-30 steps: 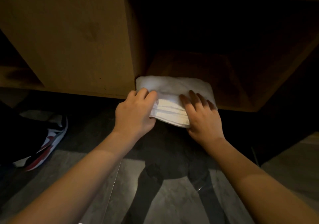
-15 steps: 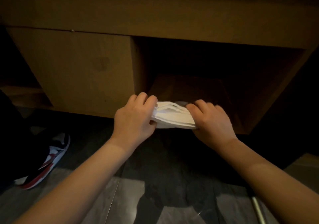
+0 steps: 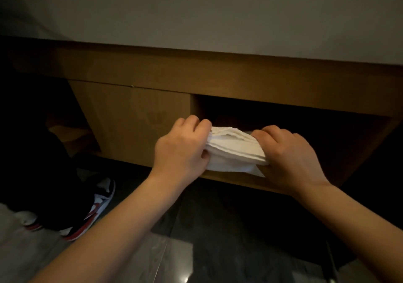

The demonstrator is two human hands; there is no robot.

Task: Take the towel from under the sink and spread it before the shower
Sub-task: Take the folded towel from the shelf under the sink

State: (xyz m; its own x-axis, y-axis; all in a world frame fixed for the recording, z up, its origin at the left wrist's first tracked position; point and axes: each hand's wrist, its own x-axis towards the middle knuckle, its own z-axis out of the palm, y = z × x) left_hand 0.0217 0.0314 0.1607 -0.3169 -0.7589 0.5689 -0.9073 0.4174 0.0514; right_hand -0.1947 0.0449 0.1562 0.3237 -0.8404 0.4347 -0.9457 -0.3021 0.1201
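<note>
A folded white towel [image 3: 234, 149] hangs between both hands, in front of the open compartment [image 3: 294, 134] of the wooden vanity under the sink. My left hand [image 3: 182, 152] grips its left end, fingers curled over the top. My right hand [image 3: 290, 154] grips its right end the same way. The towel's layered folds face me and its lower edge sags toward the shelf's front edge [image 3: 235, 177]. Whether it still touches the shelf, I cannot tell.
A closed wooden panel [image 3: 135, 121] stands left of the opening. The pale counter front [image 3: 196, 14] overhangs above. A red, white and black sneaker [image 3: 91, 208] and a dark trouser leg are at lower left on the grey tiled floor [image 3: 152, 256].
Both hands closed on the towel and drew it forward off the shelf and slightly up. The view has risen, so the counter front now shows.
</note>
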